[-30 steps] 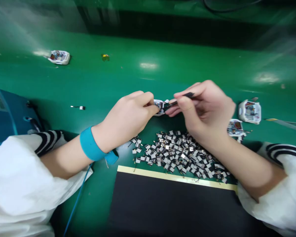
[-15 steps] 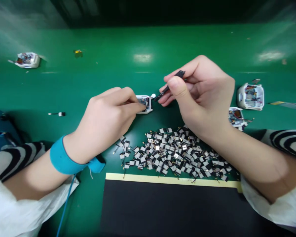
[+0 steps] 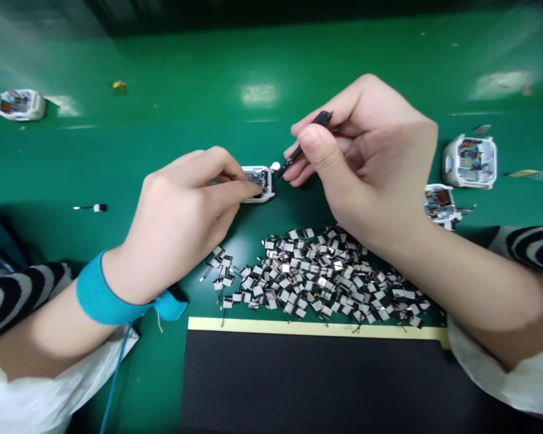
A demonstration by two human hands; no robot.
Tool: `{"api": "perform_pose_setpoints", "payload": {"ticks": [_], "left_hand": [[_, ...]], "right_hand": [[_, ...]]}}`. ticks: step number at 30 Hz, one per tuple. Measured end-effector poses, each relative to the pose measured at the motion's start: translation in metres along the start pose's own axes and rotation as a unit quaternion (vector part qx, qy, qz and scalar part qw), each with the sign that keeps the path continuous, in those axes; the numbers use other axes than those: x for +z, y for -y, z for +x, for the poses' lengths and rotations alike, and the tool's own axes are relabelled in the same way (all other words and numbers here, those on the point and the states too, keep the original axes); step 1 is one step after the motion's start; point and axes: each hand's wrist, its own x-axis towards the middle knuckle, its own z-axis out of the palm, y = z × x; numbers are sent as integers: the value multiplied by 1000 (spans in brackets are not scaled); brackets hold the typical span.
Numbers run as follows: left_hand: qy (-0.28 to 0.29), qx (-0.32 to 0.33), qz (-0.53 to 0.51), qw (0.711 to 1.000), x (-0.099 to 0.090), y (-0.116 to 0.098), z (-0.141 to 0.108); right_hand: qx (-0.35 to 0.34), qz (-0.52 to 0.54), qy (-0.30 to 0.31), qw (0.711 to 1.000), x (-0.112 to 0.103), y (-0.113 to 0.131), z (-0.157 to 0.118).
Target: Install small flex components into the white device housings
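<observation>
The white housing (image 3: pixel 269 181) lies open side up on the table (image 3: pixel 190 78), ahead of the pile, exposing a circuit board (image 3: pixel 257 178). The left hand (image 3: pixel 185 208) closes its fingers on the housing's left end, one tip over the board; whether they also pinch a small part cannot be told. A small white disc (image 3: pixel 276 166) sits at the far right corner.

The right hand (image 3: pixel 366 150) pinches a slim black tool (image 3: pixel 302 141) between thumb and fingers, with no visible gap. The tool's tip is just beside the disc; contact cannot be confirmed.

Caution: a slip of the tool could scratch the board or strain the disc's attachment. Excess fingertip pressure could damage components. A loose left hold could let the housing turn.

Nearer the person lies a pile of small parts (image 3: pixel 317 271); a sweeping right forearm could scatter it. The wrist strap (image 3: pixel 108 295) trails a blue cord (image 3: pixel 117 377), which could snag.
</observation>
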Motion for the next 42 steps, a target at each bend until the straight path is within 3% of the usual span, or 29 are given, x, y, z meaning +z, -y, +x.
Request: {"api": "perform_pose_setpoints", "payload": {"ticks": [11, 21, 29, 35, 42], "left_hand": [[14, -5, 1, 1000, -1, 0, 0], [5, 22, 27, 999, 1, 2, 0], [1, 20, 22, 1000, 3, 3, 0], [17, 10, 28, 999, 2, 2, 0], [25, 3, 23, 999, 3, 3, 0]], "right_hand": [[-23, -38, 38, 998, -1, 3, 1], [-97, -181, 61, 977, 2, 8, -5], [-248, -252, 28, 935, 4, 5, -4], [-149, -207, 44, 966, 6, 8, -3], [-132, -173, 51, 975, 8, 3, -2]]}}
